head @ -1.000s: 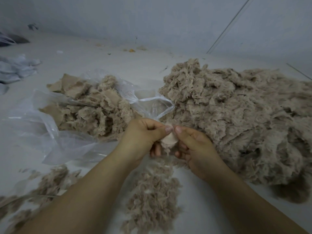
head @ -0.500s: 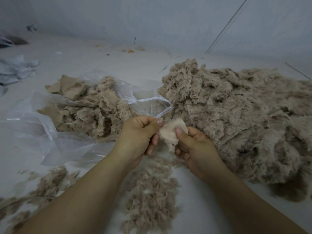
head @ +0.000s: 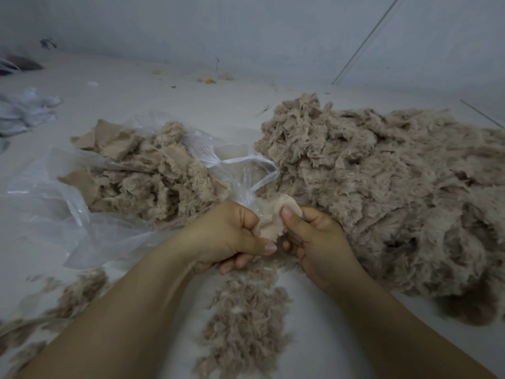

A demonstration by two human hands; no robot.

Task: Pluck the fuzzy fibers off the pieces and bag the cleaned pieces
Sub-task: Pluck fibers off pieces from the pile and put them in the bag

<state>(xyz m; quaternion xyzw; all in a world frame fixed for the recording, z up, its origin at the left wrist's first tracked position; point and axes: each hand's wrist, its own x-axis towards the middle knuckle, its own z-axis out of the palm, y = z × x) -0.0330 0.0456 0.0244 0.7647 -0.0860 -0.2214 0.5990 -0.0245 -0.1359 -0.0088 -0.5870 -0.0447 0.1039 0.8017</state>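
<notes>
A small pale beige fabric piece is held up between both hands at the centre. My right hand pinches its right edge with the thumb on top. My left hand is curled against its lower left edge, thumb pointing right beneath it. A clear plastic bag lies open at the left with a heap of cleaned pieces on it. A large pile of fuzzy pieces fills the right side. Plucked fibers lie in a strip below my hands.
More loose fluff is scattered at the lower left on the white floor. Crumpled pale plastic or cloth sits at the far left. A grey wall runs along the back.
The piece has been turned and lifted slightly between my hands. My left thumb has dropped from the top edge to below the piece; my right thumb now presses on top.
</notes>
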